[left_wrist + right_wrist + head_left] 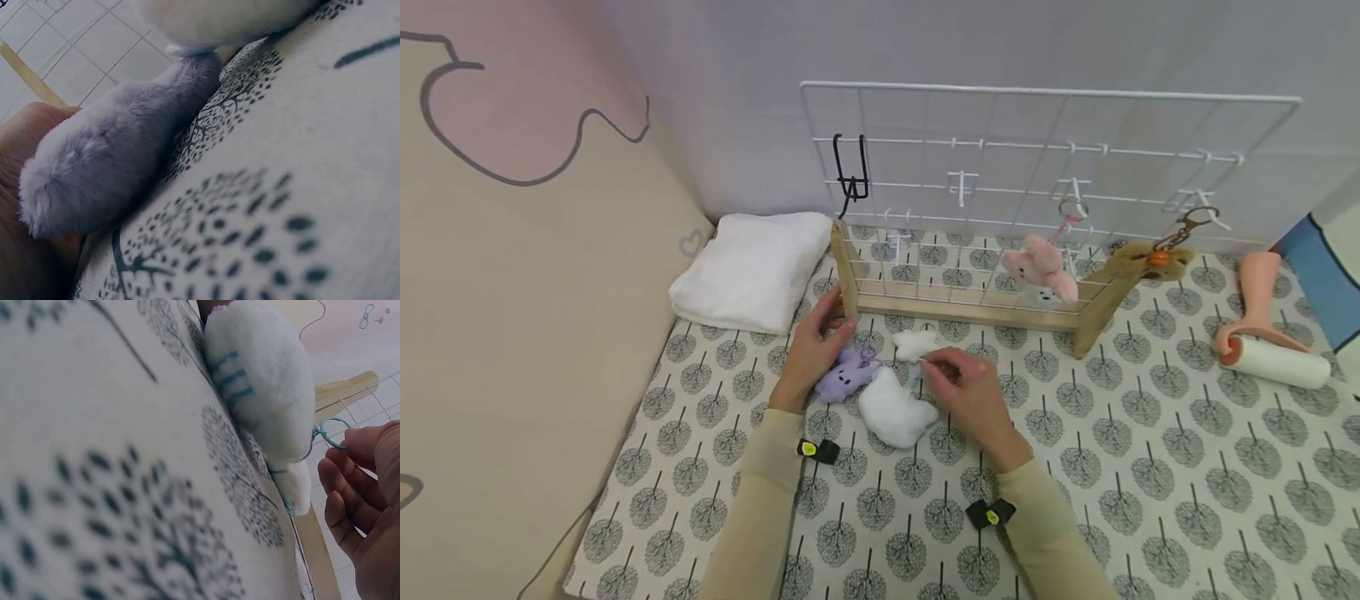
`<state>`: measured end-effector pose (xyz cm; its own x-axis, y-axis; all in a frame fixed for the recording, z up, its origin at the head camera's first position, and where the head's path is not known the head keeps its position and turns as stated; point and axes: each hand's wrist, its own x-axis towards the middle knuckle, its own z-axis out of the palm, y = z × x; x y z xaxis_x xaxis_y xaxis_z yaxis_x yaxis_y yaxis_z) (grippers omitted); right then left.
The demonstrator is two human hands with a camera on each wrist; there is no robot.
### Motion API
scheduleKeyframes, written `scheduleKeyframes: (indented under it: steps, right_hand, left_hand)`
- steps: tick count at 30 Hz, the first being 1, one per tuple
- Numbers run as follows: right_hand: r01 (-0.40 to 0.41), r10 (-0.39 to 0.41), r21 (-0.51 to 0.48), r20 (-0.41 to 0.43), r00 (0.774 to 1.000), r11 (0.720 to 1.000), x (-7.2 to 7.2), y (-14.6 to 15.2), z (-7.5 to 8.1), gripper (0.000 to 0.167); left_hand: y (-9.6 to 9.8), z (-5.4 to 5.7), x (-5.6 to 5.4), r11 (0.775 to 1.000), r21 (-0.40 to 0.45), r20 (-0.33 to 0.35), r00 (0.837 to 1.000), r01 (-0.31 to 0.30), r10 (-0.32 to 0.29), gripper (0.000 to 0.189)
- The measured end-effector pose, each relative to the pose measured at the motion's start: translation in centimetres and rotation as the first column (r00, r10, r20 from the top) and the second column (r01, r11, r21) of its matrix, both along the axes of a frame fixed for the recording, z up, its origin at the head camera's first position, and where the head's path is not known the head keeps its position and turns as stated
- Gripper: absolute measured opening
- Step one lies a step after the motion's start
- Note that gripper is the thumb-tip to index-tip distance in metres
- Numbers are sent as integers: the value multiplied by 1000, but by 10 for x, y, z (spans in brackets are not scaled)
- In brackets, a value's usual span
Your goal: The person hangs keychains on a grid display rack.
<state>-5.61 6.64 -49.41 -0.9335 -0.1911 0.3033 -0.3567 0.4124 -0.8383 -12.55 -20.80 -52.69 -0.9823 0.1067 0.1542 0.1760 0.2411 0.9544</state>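
Beside the rack's left end, my left hand grips the front of its wooden side post, fingers along the outer side. A purple plush keychain lies right beside that hand, face up; in the left wrist view its fuzzy body covers part of the hand. My right hand pinches a light blue key ring between thumb and forefinger. The ring's cord leads to a white plush with blue stripes, lying on the patterned cloth. Behind it lies a smaller white plush.
The white wire grid rack stands ahead, with a black hook at left. From its right side hang a pink plush and a brown plush. A folded white towel lies left, a lint roller right.
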Motion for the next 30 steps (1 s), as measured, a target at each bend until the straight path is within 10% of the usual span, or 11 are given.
scheduleKeyframes:
  steps: [11, 22, 30]
  right_hand:
    - [-7, 6, -10, -120, 993, 1000, -7, 8, 11, 11]
    - [31, -29, 7, -258, 966, 999, -14, 17, 41, 11]
    - [24, -36, -46, -295, 955, 999, -21, 21, 63, 9]
  left_hand:
    - [3, 4, 1, 1000, 2, 1, 1000, 3, -3, 69]
    - [9, 38, 13, 999, 6, -27, 999, 31, -31, 65]
    - [3, 16, 5, 1000, 7, -22, 1000, 16, -16, 66]
